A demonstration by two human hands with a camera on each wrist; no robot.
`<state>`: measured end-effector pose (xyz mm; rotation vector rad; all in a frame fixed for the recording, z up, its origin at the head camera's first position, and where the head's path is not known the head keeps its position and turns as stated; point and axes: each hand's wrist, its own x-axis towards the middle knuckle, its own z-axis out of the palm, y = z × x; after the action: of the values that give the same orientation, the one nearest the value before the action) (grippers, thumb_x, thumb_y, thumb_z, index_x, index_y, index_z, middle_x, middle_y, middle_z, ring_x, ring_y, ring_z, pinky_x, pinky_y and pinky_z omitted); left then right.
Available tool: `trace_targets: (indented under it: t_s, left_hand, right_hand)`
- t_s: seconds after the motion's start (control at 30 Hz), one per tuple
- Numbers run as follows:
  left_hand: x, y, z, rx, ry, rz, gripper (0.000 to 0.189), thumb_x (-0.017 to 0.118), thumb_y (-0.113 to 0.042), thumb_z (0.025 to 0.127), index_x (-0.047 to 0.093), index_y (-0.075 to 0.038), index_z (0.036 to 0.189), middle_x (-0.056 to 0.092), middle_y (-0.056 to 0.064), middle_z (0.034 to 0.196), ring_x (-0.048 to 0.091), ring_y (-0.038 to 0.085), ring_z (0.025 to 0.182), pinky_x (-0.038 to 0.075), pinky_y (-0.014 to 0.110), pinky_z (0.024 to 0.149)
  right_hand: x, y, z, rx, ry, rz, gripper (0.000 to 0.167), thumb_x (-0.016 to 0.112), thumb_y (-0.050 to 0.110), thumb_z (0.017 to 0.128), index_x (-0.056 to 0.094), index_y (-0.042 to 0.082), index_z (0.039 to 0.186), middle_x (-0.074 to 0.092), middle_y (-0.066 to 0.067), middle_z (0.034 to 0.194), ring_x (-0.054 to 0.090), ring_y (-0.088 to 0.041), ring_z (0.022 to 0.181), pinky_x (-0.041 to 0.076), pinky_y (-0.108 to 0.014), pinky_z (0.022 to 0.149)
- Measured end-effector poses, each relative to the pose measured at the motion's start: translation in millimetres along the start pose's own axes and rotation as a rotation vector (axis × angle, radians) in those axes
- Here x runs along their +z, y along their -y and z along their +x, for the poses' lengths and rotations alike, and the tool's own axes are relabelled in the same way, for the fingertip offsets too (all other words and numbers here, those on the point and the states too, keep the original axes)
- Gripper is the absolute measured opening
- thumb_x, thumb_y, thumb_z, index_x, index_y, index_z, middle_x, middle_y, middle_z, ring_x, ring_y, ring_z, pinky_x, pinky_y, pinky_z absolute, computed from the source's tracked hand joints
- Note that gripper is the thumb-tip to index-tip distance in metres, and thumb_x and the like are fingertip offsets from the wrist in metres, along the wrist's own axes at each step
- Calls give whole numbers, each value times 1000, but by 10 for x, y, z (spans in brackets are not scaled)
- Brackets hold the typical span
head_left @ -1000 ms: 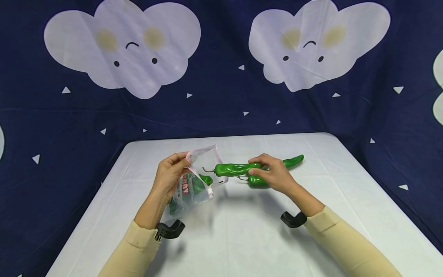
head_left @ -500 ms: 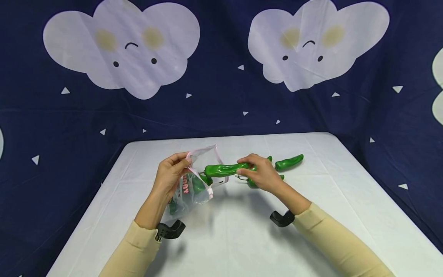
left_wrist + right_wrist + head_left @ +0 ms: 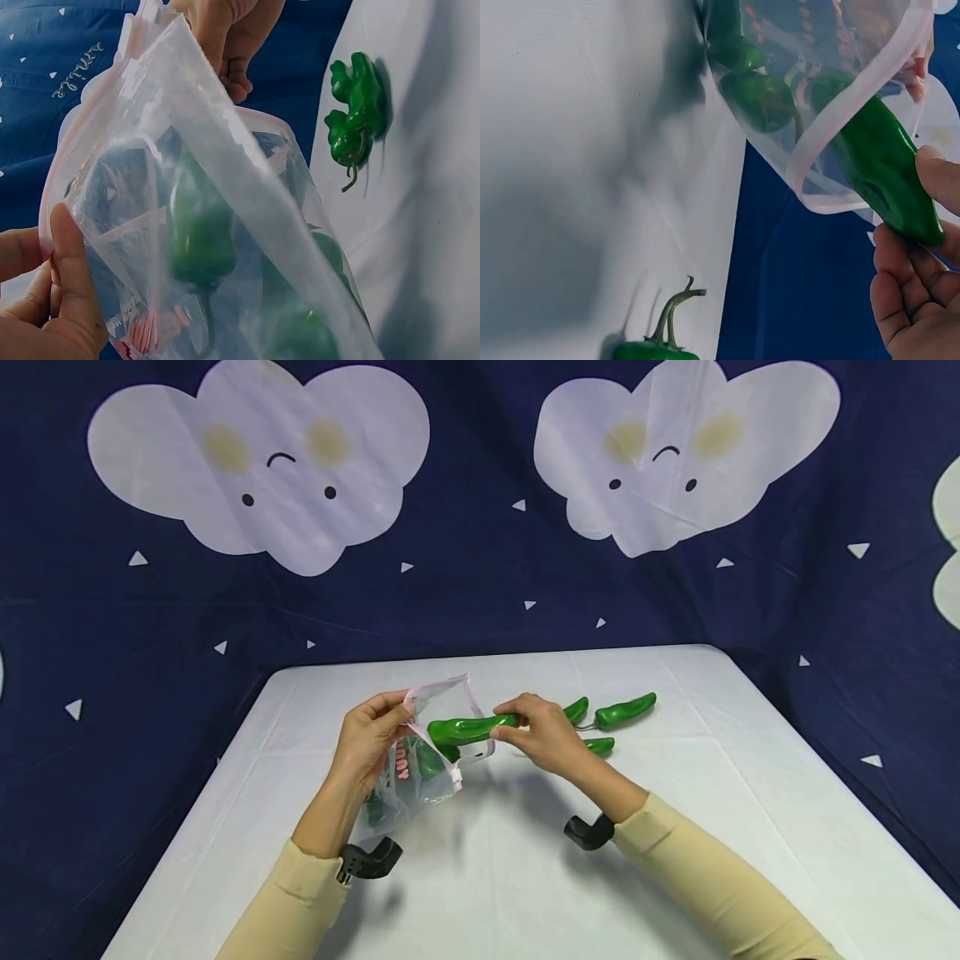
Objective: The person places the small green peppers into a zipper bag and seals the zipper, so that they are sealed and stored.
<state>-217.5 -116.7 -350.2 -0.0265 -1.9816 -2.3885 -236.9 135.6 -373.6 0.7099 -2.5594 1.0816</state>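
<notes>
A green pepper (image 3: 465, 731) is pinched near its tip by the right hand (image 3: 542, 735), its other end set inside the mouth of a clear bag (image 3: 431, 789). The bag's pink rim is gripped by the left hand (image 3: 371, 735) (bagged peppers (image 3: 759, 101) can be seen through the plastic). Three loose peppers (image 3: 626, 712) are spread on the white tabletop (image 3: 525, 893).
</notes>
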Motion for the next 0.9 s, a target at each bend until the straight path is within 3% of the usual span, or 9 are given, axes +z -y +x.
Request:
trace_targets:
  t_s: [0.53, 0.9]
  left_hand:
    - [1, 12, 9, -6, 2, 7, 31, 60, -4, 90, 56, 7, 118, 60, -2, 93, 58, 9, 82, 54, 16, 71]
    - [21, 9, 3, -5, 6, -3, 32, 58, -1, 90, 54, 10, 120, 60, -5, 86, 58, 7, 75, 54, 17, 69]
  right_hand:
    - [199, 118, 137, -42, 22, -107, 33, 75, 29, 80, 70, 10, 106, 67, -1, 89, 57, -14, 78, 45, -26, 67]
    - [300, 172, 200, -42, 53, -137, 34, 74, 31, 80, 70, 11, 106, 67, -2, 92, 56, -13, 77, 45, -26, 66]
